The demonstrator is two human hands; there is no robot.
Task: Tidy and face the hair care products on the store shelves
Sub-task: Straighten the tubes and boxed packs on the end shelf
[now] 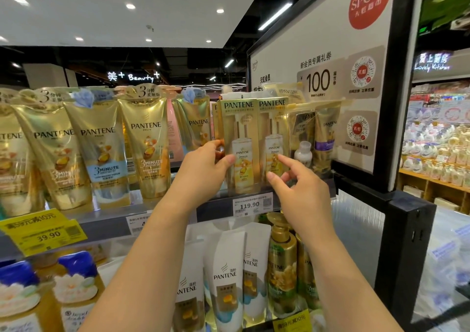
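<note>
Two gold Pantene boxes stand side by side on the top shelf [218,205]. My left hand [206,165] grips the left box [239,128] at its left edge, thumb on the front. My right hand [297,179] is at the lower front of the right box [273,125], fingers apart, index fingertip touching it. Gold Pantene tubes [150,140] stand in a row to the left. A clear bundle pack [314,133] of small tubes and a bottle leans to the right of the boxes.
A price tag reading 119.90 [251,204] sits on the shelf edge under the boxes. White Pantene tubes [225,278] and gold pump bottles [281,263] fill the lower shelf. A black-framed sign board [396,89] closes the shelf's right end.
</note>
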